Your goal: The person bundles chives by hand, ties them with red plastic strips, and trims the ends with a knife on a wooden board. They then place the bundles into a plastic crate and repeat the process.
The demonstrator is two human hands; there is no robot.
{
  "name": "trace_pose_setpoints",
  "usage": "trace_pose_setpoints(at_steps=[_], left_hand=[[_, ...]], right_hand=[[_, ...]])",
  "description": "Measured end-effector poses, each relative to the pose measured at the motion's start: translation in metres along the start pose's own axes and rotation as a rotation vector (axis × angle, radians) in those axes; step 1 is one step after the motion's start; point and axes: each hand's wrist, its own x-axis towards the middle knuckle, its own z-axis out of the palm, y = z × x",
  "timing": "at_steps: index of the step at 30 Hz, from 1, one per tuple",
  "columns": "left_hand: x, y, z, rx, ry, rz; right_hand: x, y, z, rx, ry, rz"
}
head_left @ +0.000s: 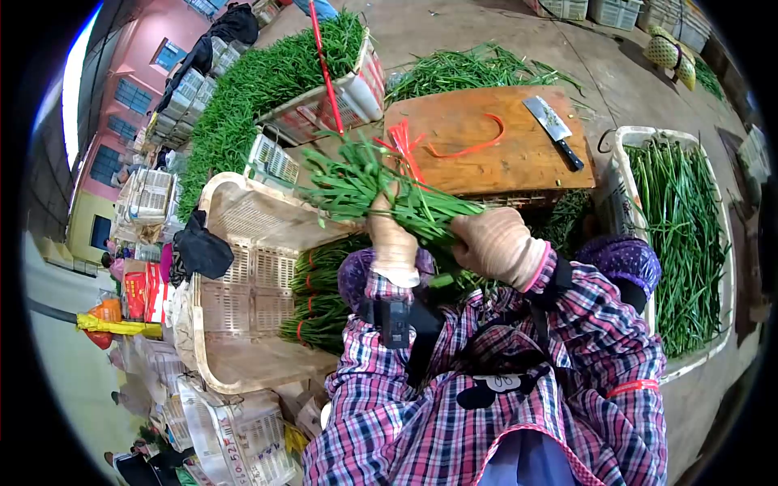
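A loose bunch of garlic chives (421, 212) lies slantwise across both my hands, above my lap. My left hand (392, 243), in a pale glove, is closed around its middle part. On the right, my gloved right hand (501, 245) grips the other end. The leafy end spreads out to the upper left and partly covers the near left corner of a wooden board (462, 162). Red ties (403, 146) lie on that corner, right by the leaves. The fingertips of both hands are partly hidden by the leaves.
On the board rest a cleaver (551, 121) and a loose red strip (478, 147). Tied bunches (312, 300) sit in a tipped crate (243, 283) at left. A crate (724, 275) of long chives stands at right. More greens are heaped (259, 89) beyond the board.
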Motion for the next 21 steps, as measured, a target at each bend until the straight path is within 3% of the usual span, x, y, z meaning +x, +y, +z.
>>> trace_pose_setpoints(at_steps=[1,2,4,6,7,8,11,13,18,20,21], left_hand=[[0.011,0.002,-0.014,-0.024,-0.086,0.005],[0.045,0.007,-0.053,-0.036,-0.232,-0.177],[0.040,0.024,-0.048,0.134,-0.389,0.068],[0.023,0.048,-0.030,-0.030,0.084,-0.028],[0.023,0.053,-0.031,-0.042,0.104,0.028],[0.020,0.067,-0.035,-0.028,0.087,-0.077],[0.031,0.080,-0.060,-0.003,0.134,0.080],[0.040,0.094,-0.071,-0.065,0.143,0.057],[0.051,0.118,-0.107,-0.245,0.159,0.081],[0.057,0.128,-0.125,-0.304,0.108,0.050],[0.058,0.130,-0.132,-0.360,0.051,0.016]], right_hand=[[-0.007,0.006,-0.001,-0.007,-0.019,-0.036],[-0.017,0.017,0.003,0.020,0.084,-0.139],[-0.034,0.032,-0.003,0.029,-0.086,-0.097],[-0.057,0.057,-0.006,0.098,-0.024,-0.196],[-0.069,0.065,-0.016,0.071,-0.090,-0.166],[-0.080,0.076,-0.022,0.060,-0.161,-0.113],[-0.112,0.097,-0.052,0.060,-0.254,-0.010],[-0.134,0.111,-0.067,-0.112,-0.264,0.080],[-0.164,0.132,-0.116,-0.141,-0.309,0.293],[-0.173,0.148,-0.131,-0.109,-0.039,0.329],[-0.173,0.154,-0.148,-0.284,0.029,0.269]])
